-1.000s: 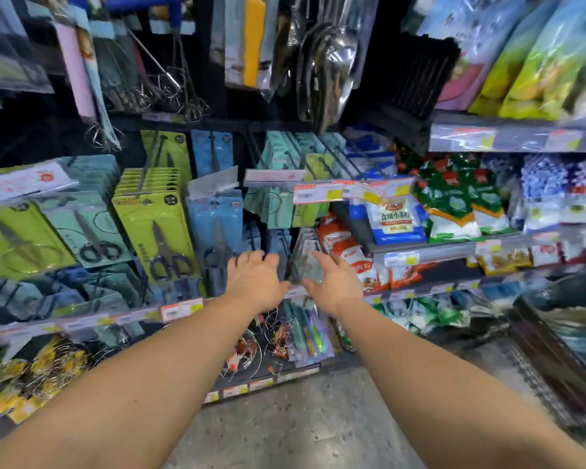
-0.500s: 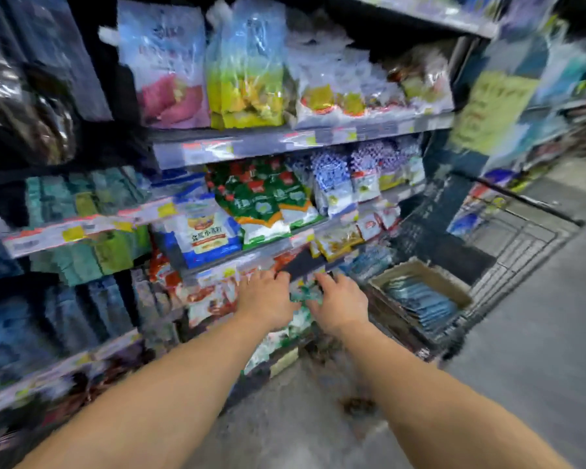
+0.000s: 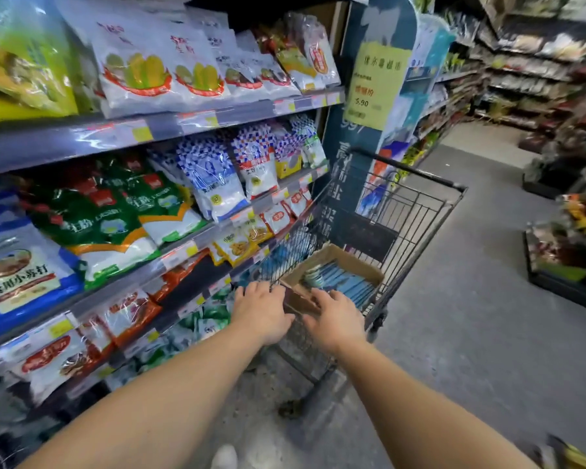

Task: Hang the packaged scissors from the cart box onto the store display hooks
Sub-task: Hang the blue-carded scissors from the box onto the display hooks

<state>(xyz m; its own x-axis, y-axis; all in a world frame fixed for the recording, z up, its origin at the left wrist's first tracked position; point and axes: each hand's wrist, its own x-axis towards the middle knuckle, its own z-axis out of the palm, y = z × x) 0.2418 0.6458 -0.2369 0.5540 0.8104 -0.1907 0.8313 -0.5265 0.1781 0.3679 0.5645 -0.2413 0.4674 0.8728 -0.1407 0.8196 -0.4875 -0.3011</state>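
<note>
Shelves (image 3: 190, 120) of bagged powders and starches fill the left of the aisle, price strips along their edges, in a supermarket where a person restocking reaches toward a wire cart (image 3: 416, 211) parked just beside the fixture. The left hand (image 3: 263, 313) hovers at the cart's near rim, fingers straight and holding nothing; the right hand (image 3: 335, 316), just to its right and apart from it, reaches with loose fingers over the near edge of the cardboard box (image 3: 342, 257), also gripping nothing. Whether the fingertips touch the cardboard cannot be told.

Inside the box, the packaged scissors (image 3: 342, 282) lie stacked flat as blue cards, their contents too small to make out. Such packs are likely light and fairly stiff, with slick facings that may slide against one another, so a pinch across the top edge of a few cards, near the hang hole, looks the surest hold; grabbing too thick a stack risks a fan-out and a spill back into the cart. The card hole could tear if forced.

Display hooks are not in view here, which suggests a turn back along the shelving will be needed. Right of the cart, grey floor (image 3: 471, 299) opens into a broad aisle, with further stocked shelving (image 3: 535, 72) at the far right and a low display stand (image 3: 562, 275) nearer.
</note>
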